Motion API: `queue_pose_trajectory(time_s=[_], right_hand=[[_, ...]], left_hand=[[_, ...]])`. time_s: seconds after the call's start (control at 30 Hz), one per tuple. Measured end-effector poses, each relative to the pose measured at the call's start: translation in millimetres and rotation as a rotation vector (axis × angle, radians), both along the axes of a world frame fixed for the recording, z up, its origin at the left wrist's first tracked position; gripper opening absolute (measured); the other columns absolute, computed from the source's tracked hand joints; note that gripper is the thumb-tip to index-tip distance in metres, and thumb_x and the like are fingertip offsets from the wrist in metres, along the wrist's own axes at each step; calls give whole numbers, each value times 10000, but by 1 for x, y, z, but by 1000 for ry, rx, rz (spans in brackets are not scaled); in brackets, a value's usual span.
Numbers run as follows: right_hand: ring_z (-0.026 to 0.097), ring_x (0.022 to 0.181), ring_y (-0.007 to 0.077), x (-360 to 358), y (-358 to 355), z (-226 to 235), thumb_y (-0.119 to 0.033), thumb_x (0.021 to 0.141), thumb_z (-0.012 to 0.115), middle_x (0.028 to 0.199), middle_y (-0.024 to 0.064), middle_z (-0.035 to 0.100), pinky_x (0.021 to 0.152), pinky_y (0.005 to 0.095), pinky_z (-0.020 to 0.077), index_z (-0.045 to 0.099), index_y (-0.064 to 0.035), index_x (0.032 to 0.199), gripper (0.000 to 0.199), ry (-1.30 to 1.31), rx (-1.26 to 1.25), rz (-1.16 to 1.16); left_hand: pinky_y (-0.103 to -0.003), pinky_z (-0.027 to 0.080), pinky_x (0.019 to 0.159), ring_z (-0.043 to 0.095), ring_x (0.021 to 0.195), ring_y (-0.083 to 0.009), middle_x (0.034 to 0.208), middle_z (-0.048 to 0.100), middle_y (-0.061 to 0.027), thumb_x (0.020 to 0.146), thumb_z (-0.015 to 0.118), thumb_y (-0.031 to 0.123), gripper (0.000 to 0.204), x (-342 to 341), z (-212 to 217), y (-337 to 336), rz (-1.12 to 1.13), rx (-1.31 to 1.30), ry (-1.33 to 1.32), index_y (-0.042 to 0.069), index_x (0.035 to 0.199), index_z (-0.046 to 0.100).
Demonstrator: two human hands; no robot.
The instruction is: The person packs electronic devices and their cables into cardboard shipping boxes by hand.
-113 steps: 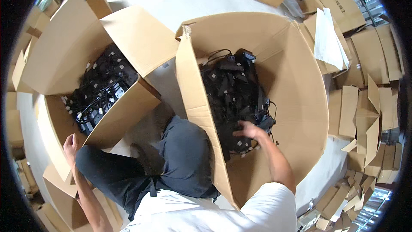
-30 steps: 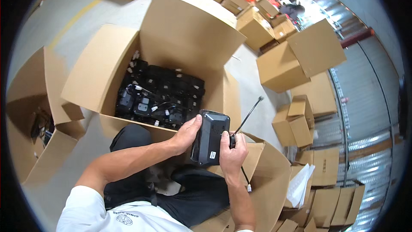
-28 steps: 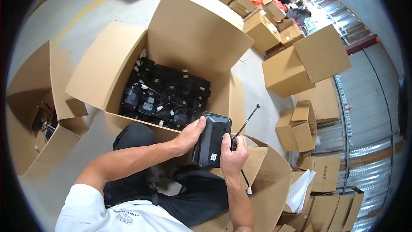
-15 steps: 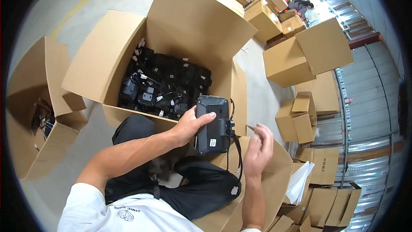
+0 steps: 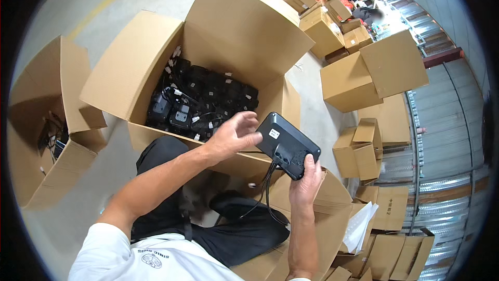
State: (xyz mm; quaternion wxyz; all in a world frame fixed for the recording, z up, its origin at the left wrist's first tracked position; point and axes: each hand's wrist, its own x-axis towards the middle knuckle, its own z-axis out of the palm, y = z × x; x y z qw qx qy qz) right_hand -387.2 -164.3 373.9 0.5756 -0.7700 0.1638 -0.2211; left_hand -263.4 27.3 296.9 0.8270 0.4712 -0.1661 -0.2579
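My right hand (image 5: 305,183) grips the lower end of a flat black device (image 5: 286,143) with a white sticker on its back; black cables (image 5: 265,190) hang from it. My left hand (image 5: 235,134) is beside the device's left edge, fingers spread, at most touching it. Just beyond my hands stands a big open cardboard box (image 5: 150,57) filled with several similar black devices (image 5: 202,102) and their cables.
A second open box (image 5: 39,141) with dark items stands at my left. A box flap (image 5: 332,203) lies under my right hand, white papers (image 5: 361,224) beside it. Many empty cardboard boxes (image 5: 364,78) are scattered at the right and far side, over a grey concrete floor (image 5: 78,0).
My right hand has taken hold of the device's lower end and my left hand has let go and opened. The device is tilted to the right. Earlier, I took it from another box.
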Motion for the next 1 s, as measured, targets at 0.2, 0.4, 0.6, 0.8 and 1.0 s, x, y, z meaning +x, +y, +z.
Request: queue_pose_trajectory(time_s=[0.2,0.4,0.6,0.8,1.0], right_hand=[[598,1202,207,8,5,-16,-404,1063,435,1314,106,609,1006,364,500,504,-20,1358,489,29,480,131],[647,1109,213,20,-13,-32,-500,1066,351,1236,96,657,953,382,543,555,-40,1299,555,122,725,-29],[666,1058,214,20,-11,-45,-415,1047,406,1199,89,677,942,380,541,605,-39,1233,465,82,746,-83],[668,1054,203,13,3,-48,-448,1056,418,1206,91,681,955,364,524,600,-27,1281,510,30,470,-94],[602,1107,249,-7,-6,-9,-306,993,603,1257,144,581,945,370,500,450,46,1369,537,17,43,126]], left_hand=[[-307,475,1013,570,1136,-141,1250,592,-75,872,734,59,737,-7,-4,-5,-55,-91,-26,-26,1497,352],[-289,486,982,562,1108,-116,1271,576,-63,893,695,28,736,-8,-6,-11,-87,-119,-52,-9,1527,324],[-275,529,874,583,1003,-112,1212,596,-82,909,695,57,757,-12,-18,-15,-32,-93,-131,-50,1533,279],[-287,500,954,567,1090,-113,1278,582,-84,925,705,80,690,-17,-13,-9,39,-59,-96,-34,1508,353],[-304,499,980,564,1143,-145,1300,579,-100,938,685,72,716,-24,15,11,-4,-300,-71,-13,1537,302]])
